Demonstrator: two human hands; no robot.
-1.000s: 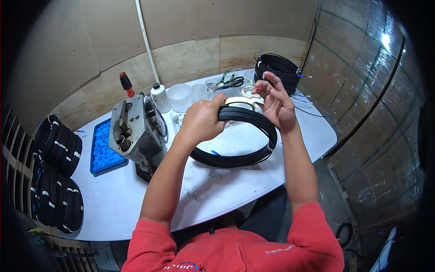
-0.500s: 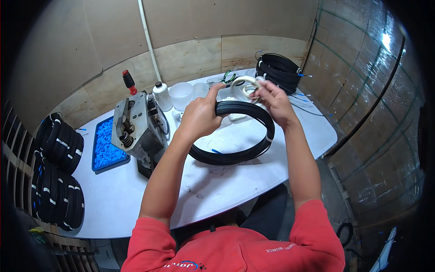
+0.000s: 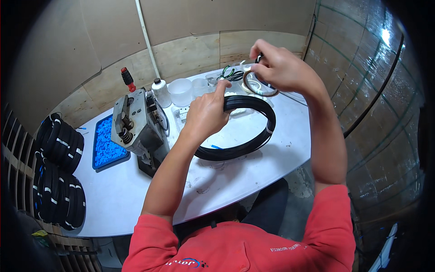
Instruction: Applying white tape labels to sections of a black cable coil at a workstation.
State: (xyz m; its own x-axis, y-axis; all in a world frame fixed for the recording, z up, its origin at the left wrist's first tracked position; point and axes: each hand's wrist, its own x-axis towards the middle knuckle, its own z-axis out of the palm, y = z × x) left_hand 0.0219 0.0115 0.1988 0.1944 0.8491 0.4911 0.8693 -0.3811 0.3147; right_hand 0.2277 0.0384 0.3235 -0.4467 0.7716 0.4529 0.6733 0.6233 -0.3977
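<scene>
A coil of thin black cable is tilted up over the white table, with a white band round its right side and a blue tip showing inside the loop. My left hand is closed round the coil's upper left, index finger stretched out. Beyond the coil and higher up, my right hand is closed on a roll of tape, whose pale ring hangs below the fingers. A whitish end sticks out by the fingertips; whether it is a loosened strip I cannot tell.
A metal press stands left of the coil, beside a blue tray of small blue pieces. Wrapped black coils are stacked far left. A bottle, clear tubs and green-handled pliers stand or lie behind.
My right hand has lifted up and away from the coil with the tape roll, and now covers the black coils at the back. My left hand keeps its hold, shifted slightly right.
</scene>
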